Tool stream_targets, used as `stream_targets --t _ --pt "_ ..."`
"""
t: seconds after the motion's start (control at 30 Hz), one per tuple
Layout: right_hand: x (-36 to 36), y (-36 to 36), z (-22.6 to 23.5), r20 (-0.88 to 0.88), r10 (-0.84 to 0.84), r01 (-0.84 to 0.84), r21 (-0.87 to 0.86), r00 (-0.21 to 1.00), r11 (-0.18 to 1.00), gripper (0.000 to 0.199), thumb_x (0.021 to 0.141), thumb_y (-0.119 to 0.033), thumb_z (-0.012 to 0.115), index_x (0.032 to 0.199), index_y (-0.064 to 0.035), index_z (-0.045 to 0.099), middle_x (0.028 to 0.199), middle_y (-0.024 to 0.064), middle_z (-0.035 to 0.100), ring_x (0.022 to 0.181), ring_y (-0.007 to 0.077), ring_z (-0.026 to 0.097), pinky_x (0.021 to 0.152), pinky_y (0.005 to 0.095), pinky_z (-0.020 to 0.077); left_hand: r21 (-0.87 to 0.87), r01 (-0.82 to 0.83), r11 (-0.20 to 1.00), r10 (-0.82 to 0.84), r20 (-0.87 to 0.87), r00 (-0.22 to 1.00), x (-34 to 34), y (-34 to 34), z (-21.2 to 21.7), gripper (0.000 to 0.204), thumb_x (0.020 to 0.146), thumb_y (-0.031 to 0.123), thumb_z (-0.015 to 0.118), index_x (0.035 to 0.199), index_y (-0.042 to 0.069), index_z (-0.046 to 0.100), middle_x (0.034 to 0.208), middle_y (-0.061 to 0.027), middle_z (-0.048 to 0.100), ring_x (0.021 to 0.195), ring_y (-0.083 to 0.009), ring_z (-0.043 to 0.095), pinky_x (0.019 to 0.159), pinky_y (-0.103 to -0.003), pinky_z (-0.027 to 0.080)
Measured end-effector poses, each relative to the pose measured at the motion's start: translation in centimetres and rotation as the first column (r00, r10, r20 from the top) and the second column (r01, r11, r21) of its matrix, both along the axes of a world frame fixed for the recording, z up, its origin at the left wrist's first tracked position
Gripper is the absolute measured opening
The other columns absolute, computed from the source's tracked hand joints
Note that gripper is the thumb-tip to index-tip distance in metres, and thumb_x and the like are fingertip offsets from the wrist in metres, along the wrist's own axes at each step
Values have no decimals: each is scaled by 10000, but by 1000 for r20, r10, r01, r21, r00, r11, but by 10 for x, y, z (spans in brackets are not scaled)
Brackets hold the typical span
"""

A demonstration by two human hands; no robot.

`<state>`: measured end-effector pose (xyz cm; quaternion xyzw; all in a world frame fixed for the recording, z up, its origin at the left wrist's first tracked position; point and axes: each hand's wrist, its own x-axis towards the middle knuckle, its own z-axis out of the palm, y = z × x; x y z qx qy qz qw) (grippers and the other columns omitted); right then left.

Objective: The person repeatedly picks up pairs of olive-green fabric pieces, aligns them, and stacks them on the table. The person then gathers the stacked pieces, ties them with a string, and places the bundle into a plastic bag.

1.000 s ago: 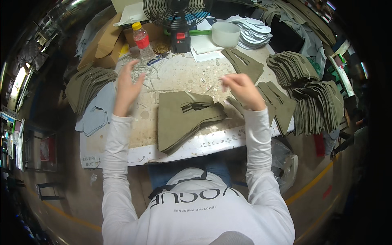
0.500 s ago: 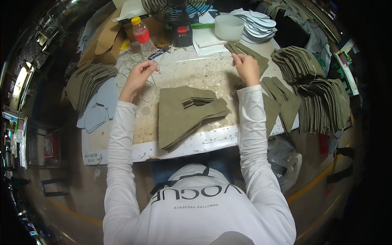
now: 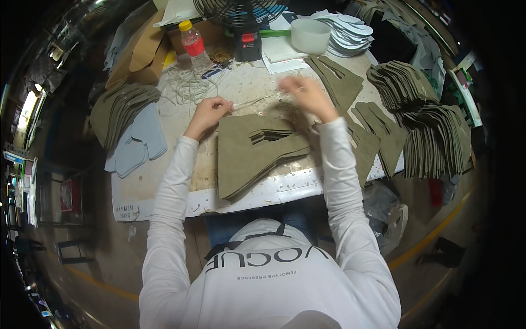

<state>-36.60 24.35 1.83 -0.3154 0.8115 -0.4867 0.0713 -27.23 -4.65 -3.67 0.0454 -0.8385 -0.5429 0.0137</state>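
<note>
A light strand of string (image 3: 256, 101) stretches between my hands, just above the far edge of a stack of olive fabric pieces (image 3: 235, 159). My left hand (image 3: 211, 113) pinches one end of it at the stack's far left corner. Smeared by motion, my right hand (image 3: 308, 96) is over the table beyond the stack's right side, near the string's other end; its fingers cannot be made out clearly. The stack lies flat in front of me, with a notch on its right side. A tangle of loose string (image 3: 183, 85) lies beyond my left hand.
Olive pieces (image 3: 386, 140) lie at the right beside thick olive bundles (image 3: 435, 142). Another olive bundle (image 3: 118, 112) and grey-blue pieces (image 3: 143, 143) are at the left. Across the back stand a bottle (image 3: 193, 45), a fan (image 3: 247, 46) and a translucent bowl (image 3: 310, 37).
My hands have come closer together. The left moved right and nearer to the stack; the right swung left. The string between them now shows plainly.
</note>
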Motion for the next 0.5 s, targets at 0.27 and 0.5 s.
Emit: stream_targets --t 0.27,0.5 --pt "31 -79 -2 253 371 -443 370 894 816 991 903 -794 184 1207 28 648 1219 263 627 1166 384 578 1021 391 418 -44 14 999 -16 -33 999 9 -2 7 244 908 223 668 880 -13 723 825 -56 726 772 -103 656 728 -253 506" --pt "39 -86 2 277 234 -354 548 932 758 1107 809 -886 245 1134 86 665 1153 338 623 1125 436 598 990 420 447 -46 44 998 -42 32 999 8 -7 2 253 932 238 659 924 -9 707 832 -5 681 773 -57 575 712 -246 485"
